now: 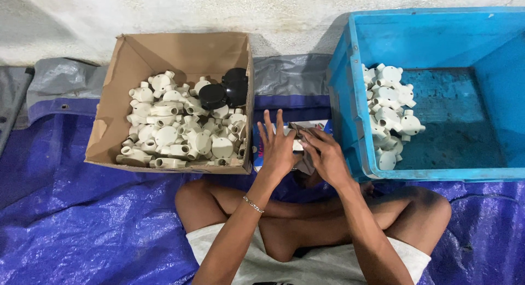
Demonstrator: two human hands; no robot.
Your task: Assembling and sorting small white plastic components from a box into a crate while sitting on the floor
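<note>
Room for the hands is narrow: they work in the gap between a cardboard box (pixel 136 60) on the person's left and a blue plastic crate (pixel 437 39) on the right, both standing on a blue tarpaulin (pixel 82 225) spread over the floor. The box's near wall and the crate's near left corner close in on either side of the gap, and a pale wall (pixel 219 11) rises just behind both. Toward the person, only the crossed bare legs (pixel 306 219) fill the space; the tarpaulin lies open to the far left.

The left hand (pixel 278 145) is raised with its fingers spread and straight, the palm pressed against a small flat packet (pixel 298 133) of pale and grey colour. The right hand (pixel 325 153) curls over the packet's other side, fingers bent around it, so both hands hold it between them, just above the tarpaulin and in front of the knees. Much of the packet is hidden by the fingers, and its make cannot be told. A thin bracelet (pixel 253 204) circles the left wrist.

The box is heaped with cream plastic conduit junction boxes (pixel 180 132), round with short pipe stubs, plus a few black round ones (pixel 225 88) at its far right. A smaller pile of white junction boxes (pixel 389 110) lies against the crate's left wall; the rest of its floor is bare.
</note>
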